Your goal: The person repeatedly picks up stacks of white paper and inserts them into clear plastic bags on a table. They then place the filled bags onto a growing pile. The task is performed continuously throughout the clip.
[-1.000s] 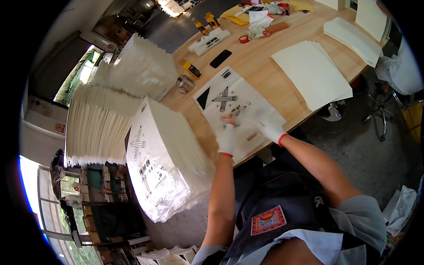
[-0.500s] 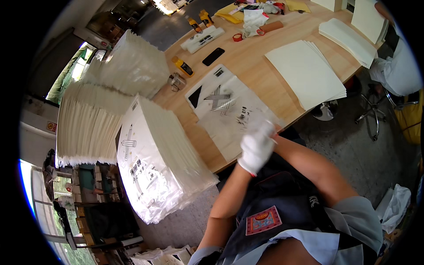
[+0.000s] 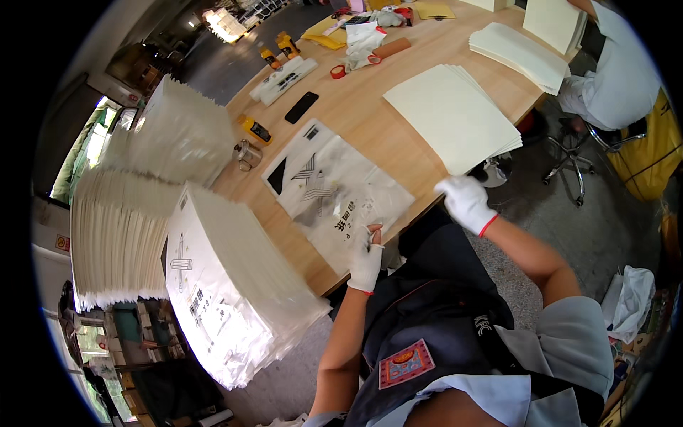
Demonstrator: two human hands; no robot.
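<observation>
A clear plastic bag (image 3: pixel 340 186) printed with pencils and dark lettering lies flat on the table at its near edge. My left hand (image 3: pixel 366 265), in a white glove with bare fingertips, is at the bag's near edge, thumb and finger closed on the film. My right hand (image 3: pixel 467 203), also white-gloved, is out to the right, its fingers stretched toward the lowest corner of a fanned stack of cream paper sheets (image 3: pixel 449 117). Whether they touch the paper is hard to tell.
A thick stack of printed plastic bags (image 3: pixel 220 277) stands left, with more tall stacks (image 3: pixel 124 231) behind. A phone (image 3: pixel 302 107), a juice bottle (image 3: pixel 255 129), a glass jar (image 3: pixel 247 154), red tape (image 3: pixel 338 72) and more paper (image 3: pixel 516 57) lie farther off. Another person (image 3: pixel 615 67) sits right.
My hands, together over the bag's near corner before, have parted: the right has moved right to the paper's corner, the left down and left along the bag. The view has shifted slightly.
</observation>
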